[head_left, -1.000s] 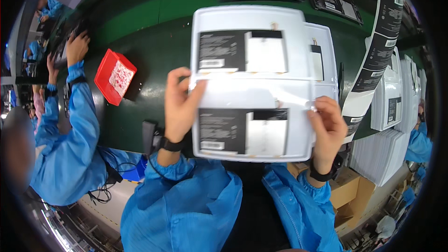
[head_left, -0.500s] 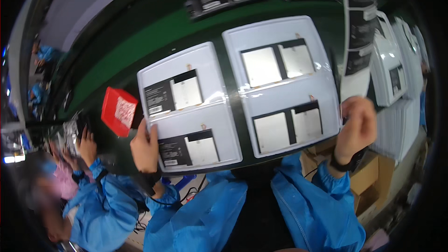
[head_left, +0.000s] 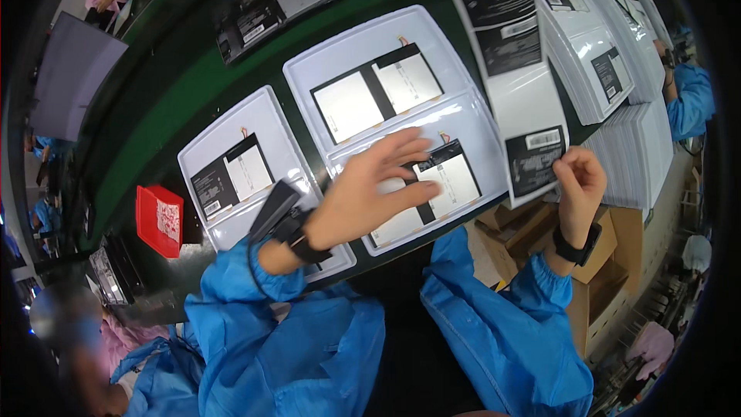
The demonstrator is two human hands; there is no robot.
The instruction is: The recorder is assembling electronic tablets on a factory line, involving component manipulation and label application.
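My right hand (head_left: 580, 184) pinches the lower end of a long strip of black labels (head_left: 532, 158) on white backing, which hangs down beside the right tray. My left hand (head_left: 370, 185) is spread open and empty over the lower part of the right white tray (head_left: 309, 68). Beneath it, a flat battery pack (head_left: 448, 185) is partly hidden. Another battery pack (head_left: 407, 81) lies in that tray's upper compartment, its two pale panels bare. In the left white tray (head_left: 202, 135), the upper battery pack (head_left: 214, 188) carries a black label on one half; my forearm covers most of the lower compartment.
A red box (head_left: 147, 220) of small pieces stands at the left. Dark trays with packs (head_left: 274, 9) line the far side. Stacks of white trays (head_left: 629, 158) rise at the right, above an open cardboard box (head_left: 606, 262). A co-worker's blue sleeve (head_left: 691, 100) shows far right.
My left hand has left the left tray's edge and moved right, over the right tray. The label strip now hangs lower, its end at my right hand. The view has shifted right.
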